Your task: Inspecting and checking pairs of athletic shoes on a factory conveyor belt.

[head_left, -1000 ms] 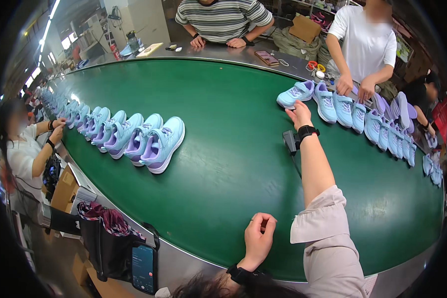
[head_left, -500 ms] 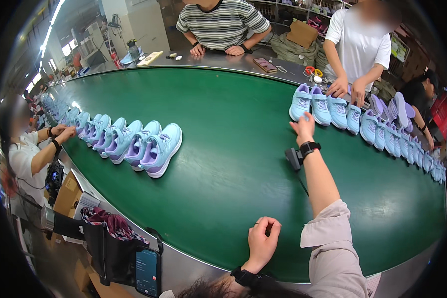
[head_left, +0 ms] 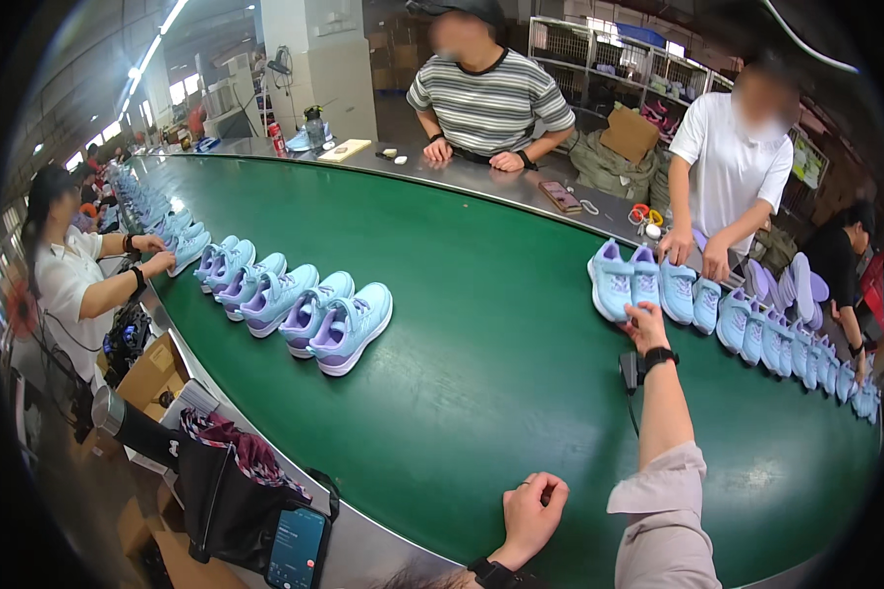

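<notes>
My right hand (head_left: pixel 646 329) is stretched out to the far side of the green belt (head_left: pixel 481 412). Its fingers close round the toe of a light blue sneaker (head_left: pixel 644 279) with lilac lining. Against that shoe stands another blue sneaker (head_left: pixel 611 283), the leftmost of the right-hand row. Near the belt's front edge my left hand (head_left: pixel 533 512) is loosely curled, with no object showing in it. A ring is on one finger, and black bands circle both wrists.
A person in white (head_left: pixel 732 167) handles sneakers (head_left: pixel 692 294) beside my right hand. More sneakers (head_left: pixel 354 329) form a row on the left, where another person (head_left: pixel 74 275) works. Someone in stripes (head_left: pixel 496 103) leans at the far edge. A phone (head_left: pixel 297 548) and black bag (head_left: pixel 231 491) hang near me.
My right hand has gone from reaching with spread fingers to gripping a sneaker's toe. The view has tilted up and left. My left hand stays curled.
</notes>
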A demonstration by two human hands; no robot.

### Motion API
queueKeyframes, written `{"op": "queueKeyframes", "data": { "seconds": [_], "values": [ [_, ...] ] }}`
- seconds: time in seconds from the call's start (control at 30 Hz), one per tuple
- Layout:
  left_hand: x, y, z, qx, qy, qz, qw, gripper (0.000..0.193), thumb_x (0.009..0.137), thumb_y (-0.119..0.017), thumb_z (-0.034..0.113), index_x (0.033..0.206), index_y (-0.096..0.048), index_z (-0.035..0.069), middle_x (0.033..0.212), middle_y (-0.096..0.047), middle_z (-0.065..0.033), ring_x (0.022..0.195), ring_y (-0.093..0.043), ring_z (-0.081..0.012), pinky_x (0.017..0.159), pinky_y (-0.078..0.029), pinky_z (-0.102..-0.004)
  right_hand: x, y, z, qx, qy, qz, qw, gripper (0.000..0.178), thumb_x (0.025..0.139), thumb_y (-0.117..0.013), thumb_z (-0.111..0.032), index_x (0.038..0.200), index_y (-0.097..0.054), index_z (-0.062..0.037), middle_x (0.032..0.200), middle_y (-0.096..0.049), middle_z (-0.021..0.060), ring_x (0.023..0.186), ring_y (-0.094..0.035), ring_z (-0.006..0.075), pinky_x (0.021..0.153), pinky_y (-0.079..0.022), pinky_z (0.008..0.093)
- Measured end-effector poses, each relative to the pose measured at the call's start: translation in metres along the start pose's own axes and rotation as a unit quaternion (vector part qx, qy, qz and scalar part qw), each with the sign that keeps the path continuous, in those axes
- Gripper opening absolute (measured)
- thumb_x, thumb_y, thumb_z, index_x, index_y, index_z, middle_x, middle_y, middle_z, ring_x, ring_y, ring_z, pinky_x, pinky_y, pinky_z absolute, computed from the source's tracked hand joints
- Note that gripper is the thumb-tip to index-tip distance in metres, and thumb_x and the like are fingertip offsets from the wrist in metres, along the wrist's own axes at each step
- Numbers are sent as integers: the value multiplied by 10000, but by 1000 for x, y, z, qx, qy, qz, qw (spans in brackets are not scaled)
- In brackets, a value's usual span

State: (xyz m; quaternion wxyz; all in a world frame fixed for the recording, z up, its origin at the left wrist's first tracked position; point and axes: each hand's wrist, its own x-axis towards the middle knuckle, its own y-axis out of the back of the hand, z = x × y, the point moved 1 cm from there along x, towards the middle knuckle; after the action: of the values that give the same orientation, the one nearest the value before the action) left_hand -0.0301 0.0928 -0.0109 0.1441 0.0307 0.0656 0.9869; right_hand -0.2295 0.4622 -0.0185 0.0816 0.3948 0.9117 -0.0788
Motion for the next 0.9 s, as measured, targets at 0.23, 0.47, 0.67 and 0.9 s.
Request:
{"op": "queueKeyframes", "data": {
  "seconds": [0.23,0.47,0.67,0.9],
  "values": [
    [10,-4,-10,-113,49,99,988,181,881,-589,207,971,-580,50,981,-560,-67,864,-553,-166,805,-412,-293,-157,25,-84,-331,26,-245,911,328,748,-706,-44,1030,-553,-112,905,-526,29,576,-506,81,486,-396,210],
    [23,38,-4,-191,5,302,934,278,889,-535,172,1123,-504,26,1106,-455,-121,1024,-459,-237,844,-403,-336,-276,-12,-168,-545,198,-400,709,378,717,-632,-8,1080,-606,-112,1072,-599,46,905,-571,195,798,-465,309],
    [24,33,1,-176,-87,61,979,354,876,-554,218,1186,-584,52,1195,-534,-151,1134,-462,-291,965,-368,-376,-289,5,-121,-453,195,-336,803,418,793,-587,9,1195,-574,-104,1207,-573,103,1014,-594,250,863,-498,358],
    [21,6,-26,7,-93,76,993,712,727,-650,158,1341,-348,-38,1249,-412,-266,1173,-375,-408,1026,-309,-460,-351,89,-17,-303,-62,-156,938,695,907,-603,-419,1424,-311,-59,1259,-481,146,1061,-548,233,760,-539,381]
  ]
}}
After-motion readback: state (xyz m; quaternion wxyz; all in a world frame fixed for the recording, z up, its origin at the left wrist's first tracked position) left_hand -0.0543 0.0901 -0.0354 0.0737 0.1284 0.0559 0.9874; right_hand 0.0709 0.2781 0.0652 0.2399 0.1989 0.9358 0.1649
